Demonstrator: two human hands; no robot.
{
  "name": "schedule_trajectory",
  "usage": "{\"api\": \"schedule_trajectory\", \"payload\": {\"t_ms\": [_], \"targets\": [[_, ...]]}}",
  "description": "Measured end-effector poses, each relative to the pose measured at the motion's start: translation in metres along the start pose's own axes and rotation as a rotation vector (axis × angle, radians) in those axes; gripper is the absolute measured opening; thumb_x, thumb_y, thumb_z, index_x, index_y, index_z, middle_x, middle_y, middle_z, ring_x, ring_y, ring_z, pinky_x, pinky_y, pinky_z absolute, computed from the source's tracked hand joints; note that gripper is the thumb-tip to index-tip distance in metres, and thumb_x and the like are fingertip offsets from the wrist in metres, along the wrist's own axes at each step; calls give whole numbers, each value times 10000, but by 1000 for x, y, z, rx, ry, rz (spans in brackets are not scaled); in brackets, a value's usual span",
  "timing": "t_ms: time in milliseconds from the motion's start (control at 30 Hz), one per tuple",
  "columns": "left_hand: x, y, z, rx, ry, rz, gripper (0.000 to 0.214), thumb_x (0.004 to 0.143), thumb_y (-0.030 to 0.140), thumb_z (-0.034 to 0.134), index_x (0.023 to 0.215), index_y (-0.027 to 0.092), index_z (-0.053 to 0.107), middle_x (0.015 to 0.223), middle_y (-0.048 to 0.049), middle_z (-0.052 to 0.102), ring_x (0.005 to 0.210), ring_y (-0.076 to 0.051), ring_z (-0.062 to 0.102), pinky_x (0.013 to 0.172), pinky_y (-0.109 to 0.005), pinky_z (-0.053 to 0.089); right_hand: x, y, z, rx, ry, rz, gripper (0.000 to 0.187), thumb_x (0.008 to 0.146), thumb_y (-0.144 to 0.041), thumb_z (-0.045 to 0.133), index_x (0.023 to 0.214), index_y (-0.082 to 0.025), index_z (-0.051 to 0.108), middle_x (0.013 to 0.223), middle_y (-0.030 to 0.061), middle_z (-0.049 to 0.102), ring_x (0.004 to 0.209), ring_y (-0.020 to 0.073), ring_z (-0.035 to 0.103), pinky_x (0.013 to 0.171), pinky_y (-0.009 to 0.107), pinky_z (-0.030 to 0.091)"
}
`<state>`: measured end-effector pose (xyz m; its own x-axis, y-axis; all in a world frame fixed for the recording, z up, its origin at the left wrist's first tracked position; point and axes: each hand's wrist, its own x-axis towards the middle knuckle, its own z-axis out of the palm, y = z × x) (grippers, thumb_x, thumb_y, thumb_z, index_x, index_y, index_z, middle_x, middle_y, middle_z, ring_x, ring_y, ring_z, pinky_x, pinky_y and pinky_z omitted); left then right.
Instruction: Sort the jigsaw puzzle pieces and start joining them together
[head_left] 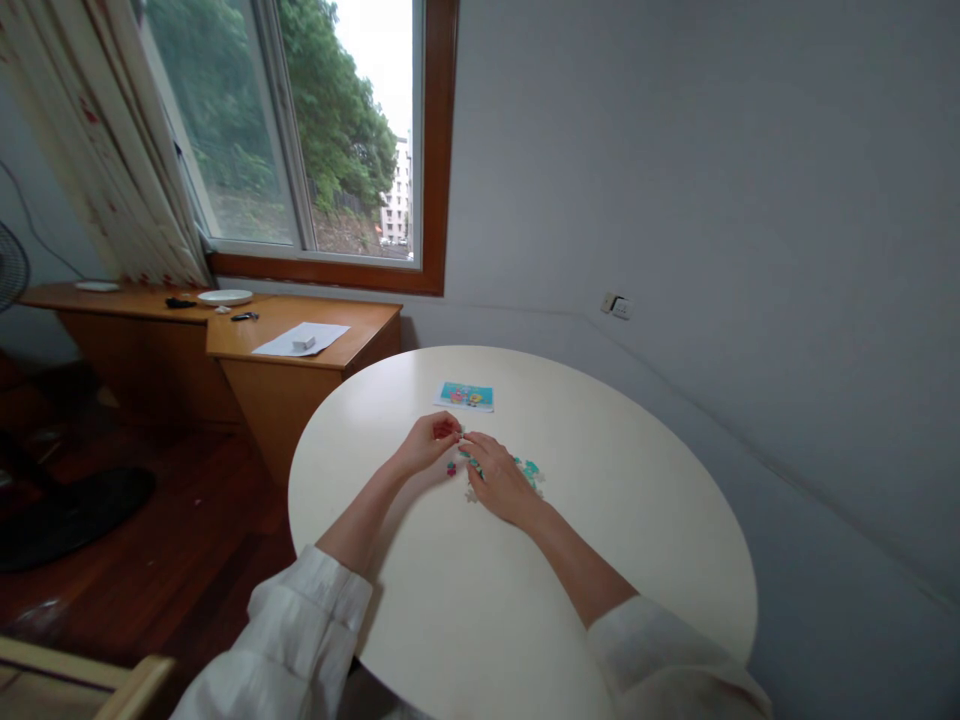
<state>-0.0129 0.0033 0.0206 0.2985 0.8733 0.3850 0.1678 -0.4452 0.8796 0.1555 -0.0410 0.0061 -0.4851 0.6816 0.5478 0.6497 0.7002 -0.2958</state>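
Note:
My left hand (429,441) rests on the round cream table (637,520) with its fingers curled in a pinch on a small puzzle piece. My right hand (499,478) lies beside it, fingers bent down over loose teal and red puzzle pieces (531,470); whether it grips one is hidden. The two hands' fingertips nearly touch. A small colourful picture card (466,396) lies flat on the table just beyond the hands.
A wooden desk (300,360) stands at the left under the window, with a white sheet (301,339) and a plate (225,297) on it. A fan's black base (67,515) sits on the wooden floor. A chair back (112,690) shows bottom left.

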Motion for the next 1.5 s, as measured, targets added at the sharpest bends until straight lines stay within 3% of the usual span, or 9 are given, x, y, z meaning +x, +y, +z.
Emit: {"api": "schedule_trajectory", "payload": {"t_ms": [233, 433, 533, 700, 1033, 1233, 1367, 1500], "targets": [[3, -4, -1, -79, 60, -36, 173, 665, 179, 656, 692, 150, 487, 657, 21, 552, 622, -96, 558, 617, -229, 470, 0, 1, 0, -14, -21, 48, 368, 811, -74, 396, 1118, -171, 573, 1253, 118, 535, 1209, 213, 438, 1015, 443, 384], [2, -2, -3, -80, 71, -90, 171, 709, 164, 597, 843, 164, 490, 637, 28, 593, 582, -98, 582, 609, -228, 482, -1, 3, 1, -51, -60, 92, 362, 816, -84, 414, 1136, -143, 572, 1264, 130, 528, 1204, 222, 441, 1003, 431, 391], [4, -5, -7, 17, 127, -119, 222, 701, 140, 561, 922, 156, 537, 643, 19, 612, 573, -103, 576, 600, -226, 477, -2, 3, 1, -56, -81, 76, 352, 830, -100, 422, 1136, -172, 580, 1272, 127, 522, 1217, 222, 433, 997, 450, 385], [5, -15, -12, 325, 179, -242, 227, 691, 111, 528, 881, 124, 651, 662, -28, 653, 603, -133, 584, 606, -239, 454, -5, 3, 1, -59, -136, 21, 365, 818, -53, 422, 1079, -209, 624, 1273, 109, 516, 1220, 216, 425, 983, 451, 374], [-3, -21, -14, 638, 56, -328, 243, 745, 119, 550, 924, 155, 711, 802, -44, 700, 707, -145, 614, 654, -221, 450, -7, 2, 3, -33, -202, 23, 380, 823, -65, 448, 1074, -252, 664, 1275, 102, 522, 1218, 222, 425, 995, 459, 325], [-2, -25, -15, 725, 82, -352, 229, 734, 153, 596, 930, 170, 714, 868, -62, 692, 773, -183, 616, 737, -270, 456, -6, -2, -1, -55, -227, 50, 370, 837, -70, 431, 1089, -228, 651, 1290, 107, 520, 1232, 215, 422, 1007, 438, 318], [0, -17, -15, 735, 88, -286, 216, 750, 175, 585, 924, 162, 712, 910, -61, 687, 773, -163, 607, 739, -250, 450, -3, 2, -2, -102, -173, 113, 386, 845, -71, 396, 1155, -180, 599, 1301, 126, 516, 1243, 204, 417, 1022, 426, 307], [0, -6, -14, 665, -109, -219, 228, 747, 311, 607, 845, 142, 725, 784, -49, 693, 686, -150, 584, 657, -236, 442, -1, 8, -4, -127, -191, 182, 389, 863, -98, 367, 1185, -164, 575, 1307, 118, 524, 1238, 195, 434, 1028, 410, 300]]}}
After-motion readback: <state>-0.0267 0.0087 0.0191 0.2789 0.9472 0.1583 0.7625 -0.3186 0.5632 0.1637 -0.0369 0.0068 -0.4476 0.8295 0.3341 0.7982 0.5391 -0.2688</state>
